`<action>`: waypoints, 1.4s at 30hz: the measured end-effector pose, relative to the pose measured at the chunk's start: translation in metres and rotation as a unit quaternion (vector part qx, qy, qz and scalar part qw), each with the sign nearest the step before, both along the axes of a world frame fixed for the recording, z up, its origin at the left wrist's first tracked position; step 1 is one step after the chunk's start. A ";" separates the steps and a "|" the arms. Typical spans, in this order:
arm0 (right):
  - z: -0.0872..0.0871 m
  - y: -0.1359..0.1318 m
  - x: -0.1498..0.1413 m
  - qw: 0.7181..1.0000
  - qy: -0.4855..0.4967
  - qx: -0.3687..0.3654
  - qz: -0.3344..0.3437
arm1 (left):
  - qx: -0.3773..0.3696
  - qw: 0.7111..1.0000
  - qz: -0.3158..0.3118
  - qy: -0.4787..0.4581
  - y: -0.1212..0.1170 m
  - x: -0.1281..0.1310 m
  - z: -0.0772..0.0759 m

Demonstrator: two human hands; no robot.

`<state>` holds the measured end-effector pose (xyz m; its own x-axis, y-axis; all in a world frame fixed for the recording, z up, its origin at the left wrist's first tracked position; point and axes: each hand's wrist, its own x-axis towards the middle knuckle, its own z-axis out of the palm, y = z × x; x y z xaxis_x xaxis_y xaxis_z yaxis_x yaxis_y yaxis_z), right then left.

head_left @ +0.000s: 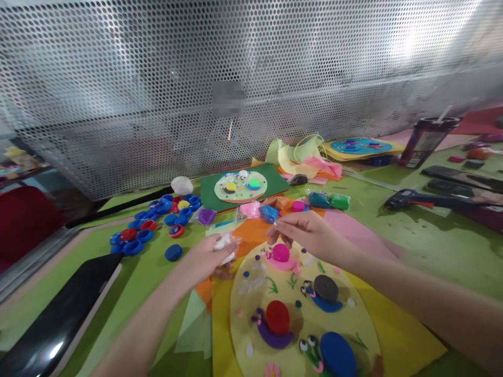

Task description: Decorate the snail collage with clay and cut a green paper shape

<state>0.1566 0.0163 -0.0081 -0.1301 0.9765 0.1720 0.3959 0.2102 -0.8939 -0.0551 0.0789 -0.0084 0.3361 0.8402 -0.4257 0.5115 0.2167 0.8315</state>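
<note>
My left hand [210,256] is closed round a small clear plastic bag of white clay [225,244], held just left of the yellow round board [365,319]. My right hand [304,230] hovers over the board's far edge with its fingertips pinched together on something too small to make out. On the board sit clay snails with bottle-cap shells: pink [280,253], dark grey [326,288], red [277,317] and blue [338,354]. Small clay dots and green grass marks are scattered among them.
Several blue and red bottle caps [151,225] lie at the left. Bags of coloured clay [293,205] sit beyond the board, near a second decorated disc [240,186] on green felt. A glue gun [408,199], a dark cup [426,140] and a black tablet [63,314] are around.
</note>
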 end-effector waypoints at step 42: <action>-0.019 -0.013 -0.016 0.898 -0.345 0.261 0.085 | -0.007 0.998 -0.060 -0.012 -0.002 -0.001 0.000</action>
